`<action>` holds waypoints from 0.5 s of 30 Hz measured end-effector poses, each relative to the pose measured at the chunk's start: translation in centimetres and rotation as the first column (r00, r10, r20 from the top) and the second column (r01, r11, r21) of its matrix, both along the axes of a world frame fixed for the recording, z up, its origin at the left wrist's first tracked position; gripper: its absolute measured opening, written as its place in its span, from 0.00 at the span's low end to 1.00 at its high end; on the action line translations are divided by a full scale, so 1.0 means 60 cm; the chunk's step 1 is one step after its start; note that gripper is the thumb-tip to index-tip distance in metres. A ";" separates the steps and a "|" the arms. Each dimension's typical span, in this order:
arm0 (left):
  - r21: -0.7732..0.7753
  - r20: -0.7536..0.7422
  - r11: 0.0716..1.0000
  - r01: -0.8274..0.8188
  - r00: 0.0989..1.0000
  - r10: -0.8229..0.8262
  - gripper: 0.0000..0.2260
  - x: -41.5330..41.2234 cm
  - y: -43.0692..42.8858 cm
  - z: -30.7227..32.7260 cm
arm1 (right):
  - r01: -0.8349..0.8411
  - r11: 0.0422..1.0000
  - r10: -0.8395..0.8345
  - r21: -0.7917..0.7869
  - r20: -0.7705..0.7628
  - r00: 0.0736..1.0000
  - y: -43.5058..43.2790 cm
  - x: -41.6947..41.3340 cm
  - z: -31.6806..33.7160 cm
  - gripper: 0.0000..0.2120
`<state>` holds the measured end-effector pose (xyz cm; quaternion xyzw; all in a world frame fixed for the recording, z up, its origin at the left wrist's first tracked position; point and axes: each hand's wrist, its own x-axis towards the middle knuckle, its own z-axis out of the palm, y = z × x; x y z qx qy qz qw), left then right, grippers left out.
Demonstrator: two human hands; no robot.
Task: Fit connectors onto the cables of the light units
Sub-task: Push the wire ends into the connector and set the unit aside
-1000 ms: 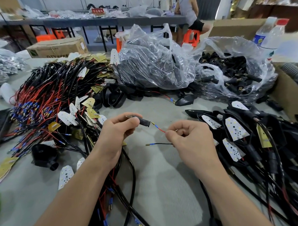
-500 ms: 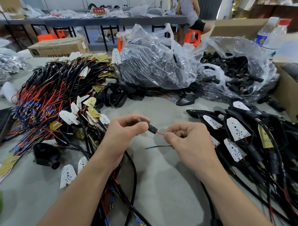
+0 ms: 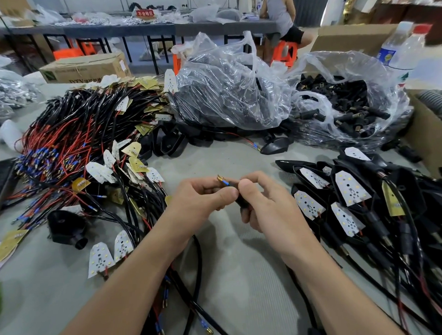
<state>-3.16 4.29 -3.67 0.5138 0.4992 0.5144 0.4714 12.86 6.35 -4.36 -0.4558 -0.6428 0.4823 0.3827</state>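
- Your left hand (image 3: 198, 202) and right hand (image 3: 269, 208) meet knuckle to knuckle over the grey table (image 3: 244, 279), at centre.
- Left thumb and forefinger are curled and pinch the black connector (image 3: 241, 203); only its end shows past your thumb tip.
- Right thumb and forefinger pinch the wire end (image 3: 223, 181): blue sleeve, brass terminal, sticking up between the two hands. The other right fingers are curled under.
- Left of you: a heap of cables (image 3: 71, 147), red and black, with white LED boards mixed in. One black cable (image 3: 198, 258) runs beneath your left forearm.
- Right of you: a pile of light units (image 3: 361, 200) in black housings, just beside your right wrist.
- Behind: a clear bag of connectors (image 3: 350, 107), a second bag (image 3: 227, 92), a cardboard box (image 3: 86, 68), two bottles (image 3: 401, 48).
- A round black part (image 3: 66, 229) lies well apart, on the left.
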 end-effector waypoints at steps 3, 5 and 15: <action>0.014 0.009 0.999 -0.041 0.999 0.041 0.04 0.007 0.000 0.000 | 0.019 1.000 -0.019 0.010 0.034 0.999 -0.004 0.001 0.000 0.20; 0.001 0.032 0.994 -0.108 0.994 0.108 0.07 0.009 0.003 -0.003 | 0.031 0.999 -0.033 0.030 0.057 0.998 -0.005 0.000 0.000 0.21; 0.013 -0.140 0.998 -0.064 0.988 0.065 0.11 0.012 0.006 -0.009 | 0.060 0.998 -0.060 0.029 0.007 0.998 0.001 -0.007 -0.015 0.15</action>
